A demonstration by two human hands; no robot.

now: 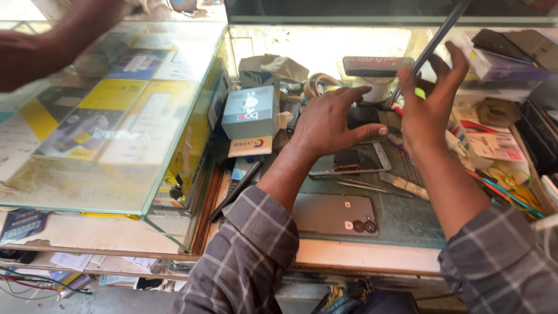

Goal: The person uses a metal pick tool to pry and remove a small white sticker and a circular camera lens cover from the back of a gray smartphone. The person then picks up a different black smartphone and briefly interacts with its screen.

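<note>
Nearest to me a grey phone back cover (335, 214) lies flat on the green work mat (407, 221), its camera cutouts toward my right and its long axis running left to right. Just beyond it a phone frame (354, 160) lies the same way, with thin metal tweezers (363, 185) between the two. My left hand (331, 123) hovers over the frame, fingers spread and loose, grasping nothing. My right hand (429, 103) is raised beside it and pinches a thin flat phone screen panel (433, 43) by its lower end; the panel is seen edge-on, its long axis slanting up and away to the right. To my left a glass display case (110, 116) holds yellow and blue product boxes, and a pale blue box (250, 111) stands against its side. Another person's arm (52, 40) reaches over the case top. Farther back, a roll of tape (318, 82) and stacked boxes (503, 61) crowd the sunlit bench.
</note>
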